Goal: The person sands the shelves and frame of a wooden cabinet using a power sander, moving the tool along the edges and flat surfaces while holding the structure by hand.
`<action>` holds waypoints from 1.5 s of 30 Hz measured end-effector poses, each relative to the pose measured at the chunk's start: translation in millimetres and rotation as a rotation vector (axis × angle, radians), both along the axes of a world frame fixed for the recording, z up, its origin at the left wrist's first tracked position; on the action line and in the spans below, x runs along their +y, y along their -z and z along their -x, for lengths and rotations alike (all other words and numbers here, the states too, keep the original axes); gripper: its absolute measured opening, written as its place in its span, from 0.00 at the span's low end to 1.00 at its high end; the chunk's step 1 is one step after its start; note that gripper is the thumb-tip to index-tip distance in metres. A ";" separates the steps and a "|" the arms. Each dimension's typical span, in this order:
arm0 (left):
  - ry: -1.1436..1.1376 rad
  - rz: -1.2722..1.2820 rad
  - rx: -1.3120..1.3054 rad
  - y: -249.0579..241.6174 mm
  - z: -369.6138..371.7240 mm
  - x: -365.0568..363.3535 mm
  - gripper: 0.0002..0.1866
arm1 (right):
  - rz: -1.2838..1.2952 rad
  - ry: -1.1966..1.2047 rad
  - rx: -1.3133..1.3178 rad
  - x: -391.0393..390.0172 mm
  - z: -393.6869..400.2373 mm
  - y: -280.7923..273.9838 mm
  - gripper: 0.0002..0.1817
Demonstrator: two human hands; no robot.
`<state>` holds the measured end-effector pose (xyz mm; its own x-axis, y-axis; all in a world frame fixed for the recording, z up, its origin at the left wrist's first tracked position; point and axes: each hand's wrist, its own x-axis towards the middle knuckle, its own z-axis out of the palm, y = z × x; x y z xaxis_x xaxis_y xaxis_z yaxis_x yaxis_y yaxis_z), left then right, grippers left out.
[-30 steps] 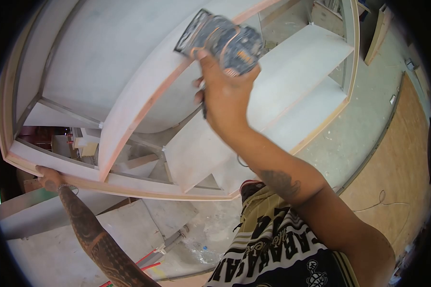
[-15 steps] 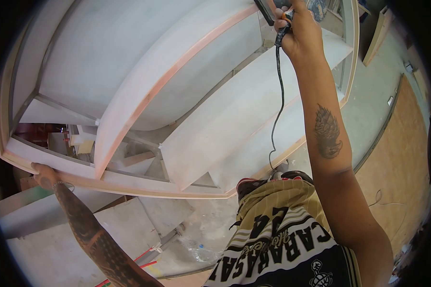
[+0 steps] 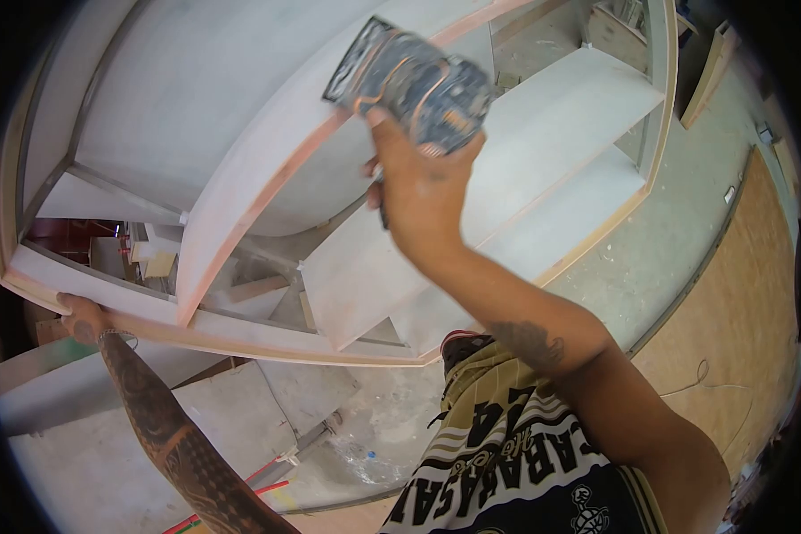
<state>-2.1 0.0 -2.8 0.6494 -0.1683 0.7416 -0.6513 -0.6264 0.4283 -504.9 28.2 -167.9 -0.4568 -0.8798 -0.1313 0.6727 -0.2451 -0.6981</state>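
Observation:
My right hand (image 3: pixel 423 182) is closed around a dusty, dark electric sander (image 3: pixel 418 84) with orange trim. The sander's flat pad faces up and left, and its body overlaps the pinkish edge of a curved white panel (image 3: pixel 267 191) in this view. At the far left, my left hand (image 3: pixel 82 319) grips the outer rim (image 3: pixel 240 347) of a large white wooden frame, fingers hooked over its edge. Inside the frame, a white board (image 3: pixel 498 151) slants beside the curved panel.
Below the left arm lie grey-white panels (image 3: pixel 214 418) with red rods (image 3: pixel 258 494) near them. A brown plywood sheet (image 3: pixel 721 303) rests on the floor at right, a thin cable (image 3: pixel 699 378) across it. Wood scraps (image 3: pixel 254 289) sit within the frame's lower compartments.
My right hand has swung the sander left and down from the top edge, over the curved panel. The hanging cord no longer shows. My left hand stays at the rim.

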 end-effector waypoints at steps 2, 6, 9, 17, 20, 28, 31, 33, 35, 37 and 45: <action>-0.022 -0.021 0.022 -2.0 -4.2 -1.1 0.48 | 0.061 -0.004 0.042 3.1 -25.4 18.8 0.38; 0.040 0.043 0.008 1.2 2.4 -0.6 0.47 | 0.191 -0.006 0.043 12.8 -55.3 28.2 0.39; 0.039 0.034 0.023 -0.7 -3.6 -1.0 0.47 | 0.208 -0.034 -0.003 13.0 -44.8 21.8 0.38; 0.037 0.044 0.017 0.4 -4.8 0.1 0.48 | 0.091 0.034 0.018 -11.9 26.2 3.8 0.30; 0.026 0.031 0.020 -0.6 -7.6 -0.1 0.48 | 0.102 0.067 0.040 -27.5 55.7 5.3 0.24; 0.000 0.022 0.034 -1.9 -10.4 -0.5 0.49 | 0.104 0.107 0.039 -60.0 126.4 4.8 0.11; -0.011 0.009 0.046 -3.3 -9.3 0.3 0.49 | 0.105 0.097 0.029 -74.9 152.3 1.1 0.10; -0.011 0.005 0.054 -2.3 -6.8 -0.2 0.49 | 0.093 0.086 -0.011 -81.8 167.7 -1.3 0.10; -0.006 0.035 0.056 -1.3 -6.2 -0.3 0.50 | 0.109 0.080 -0.015 -86.5 176.0 3.1 0.10; -0.014 0.036 0.053 -1.5 -6.6 -1.2 0.50 | 0.128 0.074 -0.017 -85.4 174.8 5.2 0.09; -0.012 0.009 0.062 -3.1 -1.7 1.1 0.50 | 0.101 0.075 0.045 -61.7 128.1 -2.7 0.12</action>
<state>-0.4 1.1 0.3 0.6962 -0.1534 0.7013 -0.6156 -0.6301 0.4733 -633.0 -33.5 -165.2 -0.5252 -0.8507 -0.0219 0.6184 -0.3638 -0.6966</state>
